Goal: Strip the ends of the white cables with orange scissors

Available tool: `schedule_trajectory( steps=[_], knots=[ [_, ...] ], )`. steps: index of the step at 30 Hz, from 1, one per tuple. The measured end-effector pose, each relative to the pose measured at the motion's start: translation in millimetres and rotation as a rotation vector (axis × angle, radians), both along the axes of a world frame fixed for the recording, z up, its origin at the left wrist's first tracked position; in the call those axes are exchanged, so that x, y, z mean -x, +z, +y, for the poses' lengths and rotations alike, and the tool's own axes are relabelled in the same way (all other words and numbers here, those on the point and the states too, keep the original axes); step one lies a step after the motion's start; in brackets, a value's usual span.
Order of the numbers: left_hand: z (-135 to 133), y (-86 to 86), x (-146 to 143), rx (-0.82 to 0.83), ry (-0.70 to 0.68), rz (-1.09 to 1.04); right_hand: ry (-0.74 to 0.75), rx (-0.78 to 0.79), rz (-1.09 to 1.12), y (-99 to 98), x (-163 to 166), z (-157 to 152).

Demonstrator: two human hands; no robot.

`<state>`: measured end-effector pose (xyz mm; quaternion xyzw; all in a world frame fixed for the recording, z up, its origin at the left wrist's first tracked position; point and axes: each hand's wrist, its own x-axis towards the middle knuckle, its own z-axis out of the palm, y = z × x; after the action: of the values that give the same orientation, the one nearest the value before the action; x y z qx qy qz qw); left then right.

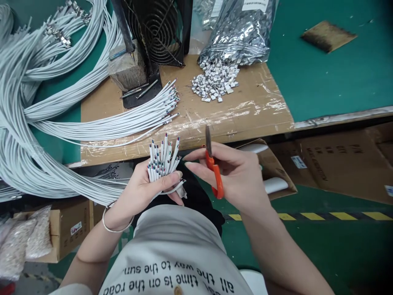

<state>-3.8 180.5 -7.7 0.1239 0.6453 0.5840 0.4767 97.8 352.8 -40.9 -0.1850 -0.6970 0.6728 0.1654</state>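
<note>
My left hand (pixel 144 186) is closed around a bunch of white cable ends (pixel 162 157) with coloured stripped wires pointing up, held just below the bench edge. A metal bangle (pixel 115 223) sits on that wrist. My right hand (pixel 236 174) grips orange-handled scissors (pixel 213 168), blades shut and pointing up, a little to the right of the bunch. The forefinger of that hand stretches toward the cable ends without touching them.
A cardboard sheet (pixel 245 110) covers the bench, with more white cables (pixel 123 121) lying on it and looping left. A pile of small metal shells (pixel 215 80) spills from a clear bag (pixel 239 30). A black fan (pixel 159 28) stands behind. Cardboard boxes (pixel 340 162) sit below.
</note>
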Motion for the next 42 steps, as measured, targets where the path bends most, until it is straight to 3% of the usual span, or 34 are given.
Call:
schedule_trajectory(
  steps=[4, 14, 19, 22, 29, 35, 42],
  knots=[
    [-0.6, -1.6, -1.7, -0.035, 0.012, -0.003, 0.079, 0.073, 0.048, 4.6, 12.0, -4.3],
    [-1.2, -8.8, -1.3, -0.106, 0.09, -0.109, 0.037, 0.131, 0.083, 1.8, 9.5, -3.4],
    [-1.6, -11.0, 0.3, -0.049, 0.14, 0.123, 0.034, 0.12, 0.11, 0.5, 7.7, -4.2],
    [-1.9, -11.3, 0.9, -0.007, 0.133, 0.21, 0.013, 0.093, 0.099, -0.9, 5.9, -5.3],
    [-2.9, -6.3, -0.9, 0.006, 0.104, 0.186, 0.023, 0.139, 0.111, -5.0, 3.0, -6.3],
    [-2.1, 0.1, -1.1, -0.058, -0.053, 0.128, 0.043, 0.224, 0.151, -6.7, 1.6, -6.1],
    [-0.7, 1.3, -7.9, -0.013, 0.025, 0.105, -0.009, 0.272, 0.174, -11.4, 5.7, -13.1]
  ],
)
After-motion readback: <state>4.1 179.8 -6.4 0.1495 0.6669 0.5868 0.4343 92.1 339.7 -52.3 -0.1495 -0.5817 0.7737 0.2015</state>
